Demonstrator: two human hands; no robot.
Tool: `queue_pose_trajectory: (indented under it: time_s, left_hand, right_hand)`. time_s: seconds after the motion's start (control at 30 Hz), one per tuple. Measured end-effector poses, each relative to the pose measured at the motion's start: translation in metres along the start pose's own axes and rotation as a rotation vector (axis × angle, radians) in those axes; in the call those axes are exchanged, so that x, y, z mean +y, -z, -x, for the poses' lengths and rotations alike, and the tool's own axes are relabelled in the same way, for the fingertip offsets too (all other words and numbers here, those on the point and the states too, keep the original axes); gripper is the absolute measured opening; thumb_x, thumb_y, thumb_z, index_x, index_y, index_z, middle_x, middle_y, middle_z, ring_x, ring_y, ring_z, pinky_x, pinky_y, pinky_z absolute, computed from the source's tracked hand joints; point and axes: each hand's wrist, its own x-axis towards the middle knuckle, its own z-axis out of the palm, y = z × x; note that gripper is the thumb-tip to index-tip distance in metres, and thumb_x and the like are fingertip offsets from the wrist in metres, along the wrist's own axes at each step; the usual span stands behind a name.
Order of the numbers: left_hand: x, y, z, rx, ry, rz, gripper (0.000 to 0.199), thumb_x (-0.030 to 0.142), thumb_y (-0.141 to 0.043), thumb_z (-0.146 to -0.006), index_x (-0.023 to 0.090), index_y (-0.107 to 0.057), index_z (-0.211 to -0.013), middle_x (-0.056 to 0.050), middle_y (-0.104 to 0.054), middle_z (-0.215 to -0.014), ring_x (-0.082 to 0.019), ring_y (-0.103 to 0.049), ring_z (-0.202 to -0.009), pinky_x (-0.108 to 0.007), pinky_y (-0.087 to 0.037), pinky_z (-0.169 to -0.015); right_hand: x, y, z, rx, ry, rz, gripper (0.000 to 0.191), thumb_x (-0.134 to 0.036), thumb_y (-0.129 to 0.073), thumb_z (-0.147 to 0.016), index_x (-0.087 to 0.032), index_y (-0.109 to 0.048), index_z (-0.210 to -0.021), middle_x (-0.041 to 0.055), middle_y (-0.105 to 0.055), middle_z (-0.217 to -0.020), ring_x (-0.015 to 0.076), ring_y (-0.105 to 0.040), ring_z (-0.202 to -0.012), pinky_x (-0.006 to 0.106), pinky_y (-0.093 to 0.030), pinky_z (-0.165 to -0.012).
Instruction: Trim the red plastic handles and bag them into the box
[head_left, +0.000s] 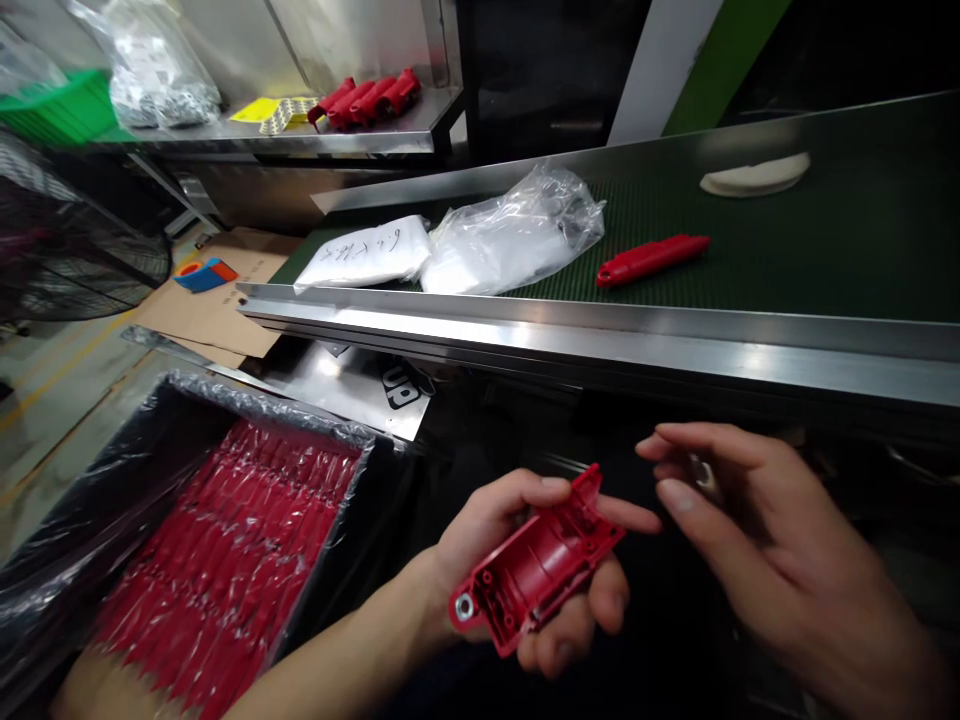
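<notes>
My left hand [495, 530] is closed around a red plastic housing half [541, 562], its hollow, ribbed inside facing up. A small metal ring or nut [464, 606] sits in the lug at the housing's near end. My left thumb presses the upper rim, and the index finger stretches out past the far end. To the right, apart from the housing, is my right hand [772, 540] with its fingers curled. Something small and pale or metallic shows among those fingers, too hidden to name.
A green conveyor belt [825, 260] with a metal edge [615, 335] runs ahead, carrying a red housing [652, 260], plastic bags [517, 235] and a pale curved piece [756, 176]. A lined box [349, 425] of red parts stands at left. More red housings [371, 100] lie on a shelf.
</notes>
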Motion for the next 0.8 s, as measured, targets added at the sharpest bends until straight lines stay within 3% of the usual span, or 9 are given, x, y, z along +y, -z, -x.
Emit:
queue_pose_trajectory:
  time_s: [0.07, 0.17, 0.3, 0.43, 0.6, 0.8]
  left_hand:
    - [-0.001, -0.002, -0.001, 0.026, -0.037, 0.017, 0.057, 0.048, -0.04, -0.089, 0.013, -0.061, -0.129, -0.013, -0.07, -0.082, -0.022, -0.07, -0.053, -0.025, -0.052, -0.036]
    - [-0.001, -0.006, -0.006, 0.093, -0.182, 0.02, 0.055, 0.044, -0.035, -0.093, 0.009, -0.062, -0.125, -0.012, -0.069, -0.079, -0.02, -0.067, -0.051, -0.024, -0.051, -0.037]
    - [0.005, -0.012, -0.014, 0.365, -0.491, -0.048, 0.047, 0.04, -0.032, -0.098, 0.011, -0.062, -0.119, -0.01, -0.069, -0.084, -0.018, -0.066, -0.055, -0.024, -0.053, -0.043]
    - [0.013, -0.018, -0.019, 0.518, -0.676, -0.137, 0.039, 0.038, -0.034, -0.098, 0.013, -0.06, -0.113, -0.01, -0.069, -0.089, -0.016, -0.065, -0.056, -0.022, -0.052, -0.044]
    - [0.015, -0.028, -0.024, 0.568, -0.77, -0.201, 0.037, 0.039, -0.033, -0.099, 0.015, -0.056, -0.114, -0.009, -0.069, -0.09, -0.014, -0.064, -0.053, -0.021, -0.051, -0.044]
    - [0.015, -0.031, -0.025, 0.577, -0.797, -0.264, 0.037, 0.041, -0.034, -0.099, 0.016, -0.051, -0.12, -0.007, -0.069, -0.088, -0.013, -0.062, -0.049, -0.02, -0.049, -0.043]
  right_hand:
    - [-0.002, 0.0, 0.001, 0.011, 0.051, 0.048, 0.026, -0.033, -0.049, -0.098, -0.031, -0.059, -0.123, -0.0016, -0.062, -0.118, 0.0089, -0.062, -0.105, 0.014, -0.05, -0.086]
    - [0.001, -0.001, 0.005, 0.022, 0.109, 0.109, 0.035, -0.032, -0.05, -0.098, -0.033, -0.054, -0.133, -0.0016, -0.065, -0.115, 0.0107, -0.065, -0.1, 0.017, -0.053, -0.082]
    - [0.005, -0.006, 0.017, 0.036, 0.109, 0.147, 0.034, -0.032, -0.057, -0.095, -0.029, -0.055, -0.129, -0.0018, -0.068, -0.109, 0.0128, -0.067, -0.091, 0.021, -0.055, -0.072]
    - [-0.008, -0.017, 0.025, -0.029, 0.412, 0.105, 0.03, -0.011, -0.059, -0.089, -0.023, -0.061, -0.116, 0.0017, -0.063, -0.116, 0.0142, -0.062, -0.103, 0.027, -0.05, -0.091]
    - [-0.025, -0.026, 0.027, -0.09, 0.523, 0.153, 0.034, -0.003, -0.054, -0.088, -0.014, -0.06, -0.119, 0.0087, -0.058, -0.116, 0.0147, -0.056, -0.107, 0.028, -0.045, -0.091]
    - [-0.024, -0.024, 0.028, -0.12, 0.575, 0.197, 0.035, -0.003, -0.055, -0.088, -0.012, -0.061, -0.121, 0.0088, -0.059, -0.116, 0.016, -0.055, -0.106, 0.03, -0.042, -0.093]
